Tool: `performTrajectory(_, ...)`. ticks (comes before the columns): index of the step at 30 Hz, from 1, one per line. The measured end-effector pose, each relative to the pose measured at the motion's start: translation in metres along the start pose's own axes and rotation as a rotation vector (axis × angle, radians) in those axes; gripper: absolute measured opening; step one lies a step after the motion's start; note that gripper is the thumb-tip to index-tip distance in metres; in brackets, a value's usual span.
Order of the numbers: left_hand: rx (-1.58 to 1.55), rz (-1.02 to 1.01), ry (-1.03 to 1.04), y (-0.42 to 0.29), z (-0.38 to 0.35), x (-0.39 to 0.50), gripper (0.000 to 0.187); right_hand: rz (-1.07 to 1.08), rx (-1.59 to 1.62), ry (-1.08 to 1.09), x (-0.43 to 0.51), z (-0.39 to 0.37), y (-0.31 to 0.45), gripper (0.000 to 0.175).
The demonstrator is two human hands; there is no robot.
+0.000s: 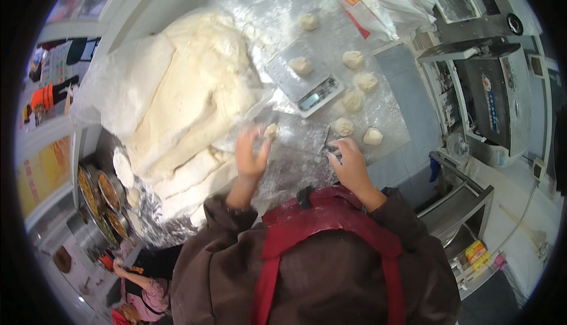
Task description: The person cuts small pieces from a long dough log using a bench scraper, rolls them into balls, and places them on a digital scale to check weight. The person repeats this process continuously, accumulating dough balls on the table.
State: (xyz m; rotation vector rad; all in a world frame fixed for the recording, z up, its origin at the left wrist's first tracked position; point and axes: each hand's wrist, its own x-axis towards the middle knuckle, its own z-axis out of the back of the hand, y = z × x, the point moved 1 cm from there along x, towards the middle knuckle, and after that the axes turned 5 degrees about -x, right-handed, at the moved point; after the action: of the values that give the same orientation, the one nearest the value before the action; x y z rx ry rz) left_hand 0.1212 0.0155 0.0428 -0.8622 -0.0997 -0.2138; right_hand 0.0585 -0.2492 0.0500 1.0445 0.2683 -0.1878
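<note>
My left hand (251, 151) is blurred, its thumb and fingers apart. A small dough piece (271, 131) lies right by the thumb tip; whether they touch is unclear. With my right hand (349, 162) I grip a dough scraper (326, 141), its thin blade pointing away from me over the floured steel table (297, 165). Left of my hands spreads a large mass of dough (199, 77), with cut strips (190, 170) at its near side. A digital kitchen scale (305, 83) sits ahead, carrying one dough lump (300, 65). Several dough lumps (352, 102) rest right of it.
Plastic sheeting (128, 86) partly covers the big dough. A white printed bag (363, 6) lies at the far right of the table. Metal bowls of food (110, 192) stand at left, near another person (146, 294). Dark equipment (491, 99) stands at right.
</note>
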Motion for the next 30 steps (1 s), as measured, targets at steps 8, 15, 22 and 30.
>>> performTrajectory(8, 0.371, 0.328, 0.169, 0.035, 0.052, -0.199, 0.065, 0.156, -0.155, 0.416, -0.019, -0.090, 0.033, 0.027)
performTrajectory(15, 0.304, 0.216, 0.039, 0.072, 0.057, -0.201, 0.049, -0.037, -0.150, 0.546, -0.046, -0.166, 0.042, 0.037)
performTrajectory(22, -0.055, 0.171, 0.010, 0.059, 0.083, -0.205, 0.049, -0.590, 0.467, 0.766, -0.055, -0.248, 0.059, 0.038)
performTrajectory(30, -0.054, 0.196, 0.535, 0.087, 0.109, -0.188, 0.045, -0.185, 0.395, 0.719, -0.069, -0.253, 0.062, 0.029)
